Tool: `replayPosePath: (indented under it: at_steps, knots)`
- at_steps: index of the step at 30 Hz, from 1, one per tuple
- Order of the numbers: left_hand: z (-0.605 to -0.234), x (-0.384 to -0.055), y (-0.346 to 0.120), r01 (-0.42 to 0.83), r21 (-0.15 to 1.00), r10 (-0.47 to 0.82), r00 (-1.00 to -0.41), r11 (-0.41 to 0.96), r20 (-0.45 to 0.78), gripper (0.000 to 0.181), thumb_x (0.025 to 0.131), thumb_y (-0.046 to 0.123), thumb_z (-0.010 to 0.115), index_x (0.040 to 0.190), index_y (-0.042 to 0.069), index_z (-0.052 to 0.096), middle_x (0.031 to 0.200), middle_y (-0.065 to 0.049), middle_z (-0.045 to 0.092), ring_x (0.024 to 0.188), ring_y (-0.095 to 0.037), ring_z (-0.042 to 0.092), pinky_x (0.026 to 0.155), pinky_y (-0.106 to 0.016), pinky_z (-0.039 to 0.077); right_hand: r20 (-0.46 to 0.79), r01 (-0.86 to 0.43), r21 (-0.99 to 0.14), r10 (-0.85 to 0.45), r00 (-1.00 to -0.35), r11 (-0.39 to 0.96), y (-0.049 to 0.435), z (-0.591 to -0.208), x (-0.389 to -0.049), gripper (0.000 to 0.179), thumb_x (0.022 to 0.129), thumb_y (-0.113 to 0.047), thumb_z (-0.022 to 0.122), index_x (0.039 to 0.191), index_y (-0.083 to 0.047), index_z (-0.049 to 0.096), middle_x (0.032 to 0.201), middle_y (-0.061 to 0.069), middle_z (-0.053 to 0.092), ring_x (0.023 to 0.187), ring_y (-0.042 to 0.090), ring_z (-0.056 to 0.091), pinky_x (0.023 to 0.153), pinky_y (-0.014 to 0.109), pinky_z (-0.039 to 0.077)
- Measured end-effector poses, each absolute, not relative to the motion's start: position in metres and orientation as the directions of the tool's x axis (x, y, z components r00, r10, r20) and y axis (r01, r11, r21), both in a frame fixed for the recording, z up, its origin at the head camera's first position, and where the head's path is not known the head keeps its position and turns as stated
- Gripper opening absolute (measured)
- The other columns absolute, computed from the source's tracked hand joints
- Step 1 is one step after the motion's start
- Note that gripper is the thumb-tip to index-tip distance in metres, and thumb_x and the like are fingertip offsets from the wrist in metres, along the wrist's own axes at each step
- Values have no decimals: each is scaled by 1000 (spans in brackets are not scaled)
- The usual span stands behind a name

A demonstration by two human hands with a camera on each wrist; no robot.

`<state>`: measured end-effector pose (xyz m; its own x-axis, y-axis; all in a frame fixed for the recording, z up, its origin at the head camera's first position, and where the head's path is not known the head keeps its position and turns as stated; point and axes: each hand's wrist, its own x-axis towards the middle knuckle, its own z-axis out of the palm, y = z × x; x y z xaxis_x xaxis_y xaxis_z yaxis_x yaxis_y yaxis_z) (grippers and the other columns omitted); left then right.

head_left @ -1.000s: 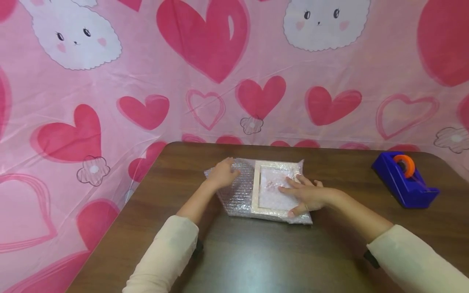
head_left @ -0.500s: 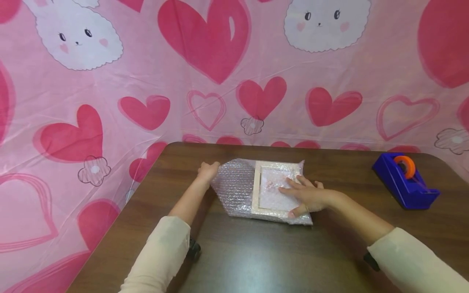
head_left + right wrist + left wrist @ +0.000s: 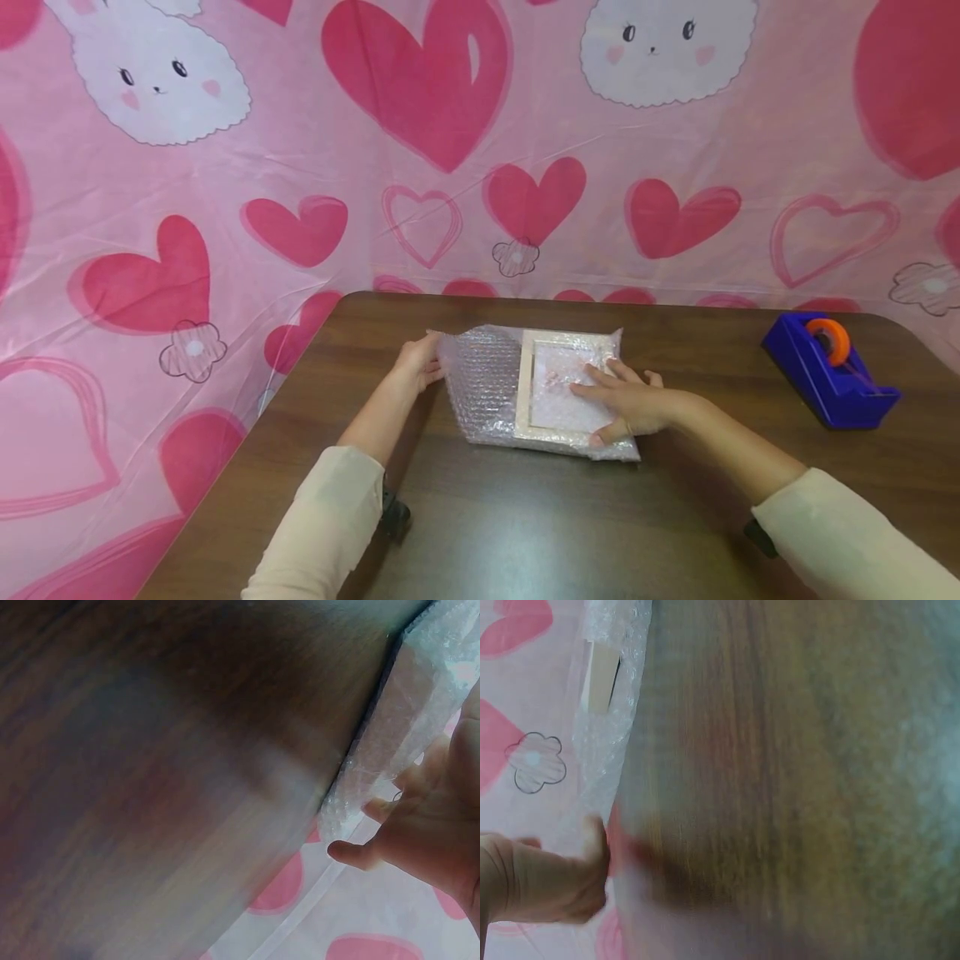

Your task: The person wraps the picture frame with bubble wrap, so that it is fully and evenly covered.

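Right hand (image 3: 626,402), fingers spread and gripping nothing, is what I rest on the picture frame (image 3: 527,383), which looks tucked inside bubble wrap (image 3: 487,387) toward the far side of the table (image 3: 600,525), while my left hand (image 3: 417,364) seems to pinch the wrap's loose left end. From far off, I'd guess the wrapping is about half done: the frame is in, but the loose end is not yet folded over and I see no tape on it. Off to the right, well apart from the wrap, a blue tape holder (image 3: 832,390) carries an orange roll (image 3: 840,340).
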<state>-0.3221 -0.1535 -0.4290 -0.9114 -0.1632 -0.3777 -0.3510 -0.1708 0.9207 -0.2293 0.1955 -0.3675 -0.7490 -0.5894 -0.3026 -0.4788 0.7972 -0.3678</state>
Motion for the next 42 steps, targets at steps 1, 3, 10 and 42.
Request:
replayPosePath:
  at_steps: [1,3,10,42]
  knots:
    - [-420,-314,-150,-371,914,-128,-911,-165,-393,62,88,22,59,135,-6,31,123,-27,47,98,-34,55,82,-38,51,-304,-478,-366,-588,-750,799,195,-367,-229,91,72,-63,63,145,-19,31,153,17,5,135,44,-6,91,75,-1]
    - [-402,-296,-140,-393,910,-80,-911,-130,-405,48,90,13,55,129,-10,38,121,-29,50,93,-31,57,84,-38,51,-306,-476,-362,-584,-752,802,195,-367,-229,91,72,-63,63,145,-20,31,153,16,5,135,43,-6,91,74,-1]
    - [-374,-270,-126,-380,924,-93,-920,-34,-382,33,93,-1,41,123,-15,44,106,-27,59,67,-18,62,71,-30,55,-306,-472,-367,-583,-752,801,196,-366,-228,91,72,-63,63,145,-19,31,153,17,5,135,43,-7,91,74,-2]
    - [-315,-252,-45,164,594,-6,-962,787,274,22,89,6,47,95,5,69,74,-10,63,67,-28,61,53,-43,49,-303,-479,-337,-575,-760,810,195,-367,-228,91,72,-65,61,145,-20,32,153,16,6,135,43,-6,91,75,0]
